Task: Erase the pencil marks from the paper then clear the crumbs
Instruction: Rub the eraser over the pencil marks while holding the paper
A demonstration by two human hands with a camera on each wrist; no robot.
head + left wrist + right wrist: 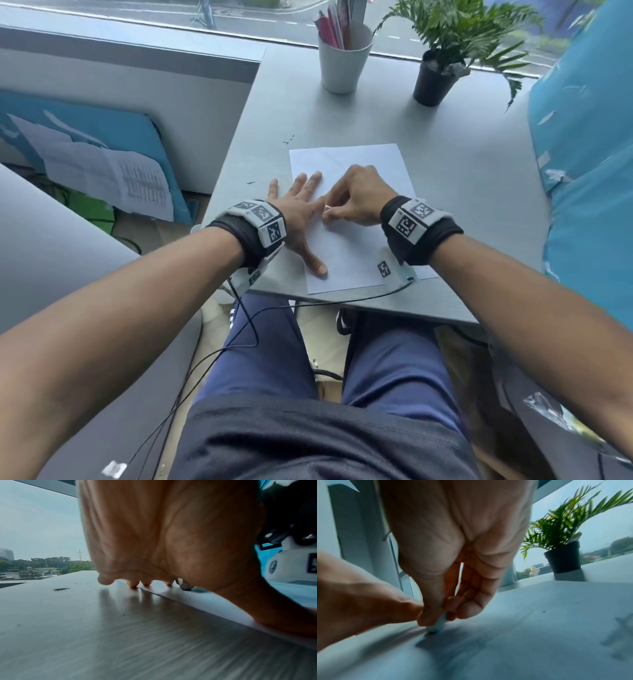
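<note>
A white sheet of paper (pixel 356 250) lies on the grey table (pixel 462 178) near its front edge. My left hand (pixel 298 209) lies flat with fingers spread, pressing the sheet's left edge, thumb toward me. My right hand (pixel 356 202) pinches a small white eraser (pixel 327 209) between thumb and fingers, its tip on the paper beside the left hand. In the right wrist view the eraser (pixel 439 624) touches the paper (pixel 522 635), and smudged pencil marks (pixel 623 635) show at the right. In the left wrist view the fingertips (pixel 133 583) rest at the paper's edge (pixel 197 601).
Dark crumbs (pixel 288 138) lie on the table left of and beyond the sheet, more crumbs (pixel 61 588) near the left hand. A white cup of pens (pixel 344 58) and a potted plant (pixel 435 80) stand at the back. Cables (pixel 239 329) hang over the front edge.
</note>
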